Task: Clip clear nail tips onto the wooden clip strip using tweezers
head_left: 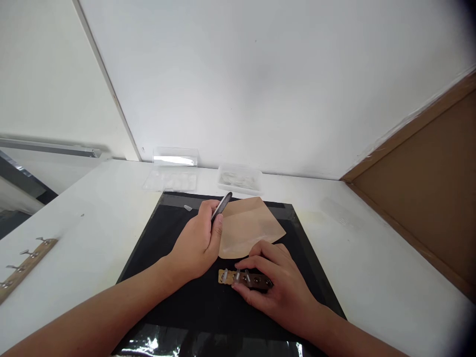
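The left hand (pixel 199 235) is closed around a thin, dark tool (pixel 223 203) with a pale edge. The tool's tip points up and away, over the edge of the brown paper (pixel 253 218), maybe so it is clear of the other hand's work.

The right hand (pixel 277 277) is curled half shut on a small strip (pixel 256 280). Its thumb is on the near side and a finger is on the far side, likely so the strip cannot slide or tip. The strip is over the black mat (pixel 193 307), just in front of the paper. I cannot tell if it touches the mat. Three clear pieces (pixel 238 276) stand up in a row near its left end.

One loose clear piece (pixel 188 208) lies on the mat. An open clear case (pixel 171 179) and a clear box (pixel 240 179) sit at the back of the white bench (pixel 92 248), perhaps to be near but out of the way.
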The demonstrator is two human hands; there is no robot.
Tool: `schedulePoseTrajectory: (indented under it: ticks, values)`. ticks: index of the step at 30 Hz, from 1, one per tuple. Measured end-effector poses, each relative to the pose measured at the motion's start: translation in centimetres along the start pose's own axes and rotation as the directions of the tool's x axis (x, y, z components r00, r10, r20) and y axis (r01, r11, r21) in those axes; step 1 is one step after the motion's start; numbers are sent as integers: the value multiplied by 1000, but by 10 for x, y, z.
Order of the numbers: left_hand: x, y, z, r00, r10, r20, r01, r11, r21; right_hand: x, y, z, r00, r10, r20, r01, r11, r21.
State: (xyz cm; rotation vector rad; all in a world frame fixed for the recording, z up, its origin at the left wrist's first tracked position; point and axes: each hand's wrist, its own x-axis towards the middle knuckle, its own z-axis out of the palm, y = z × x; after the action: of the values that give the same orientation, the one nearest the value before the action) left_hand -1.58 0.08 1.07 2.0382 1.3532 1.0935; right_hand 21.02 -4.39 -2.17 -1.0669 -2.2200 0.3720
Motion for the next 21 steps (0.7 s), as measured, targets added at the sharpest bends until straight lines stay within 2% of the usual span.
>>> schedulePoseTrajectory:
  ticks: [8,21]
  values:
    - [0,1,0,1000,4,5,-4,1000,-5,-1,1,0,1000,8,23,-8,1000,8]
    - [-1,-1,2,1000,3,19,-2,1000,-11,0,-2,-1,1000,-19,-3,19,1000,14]
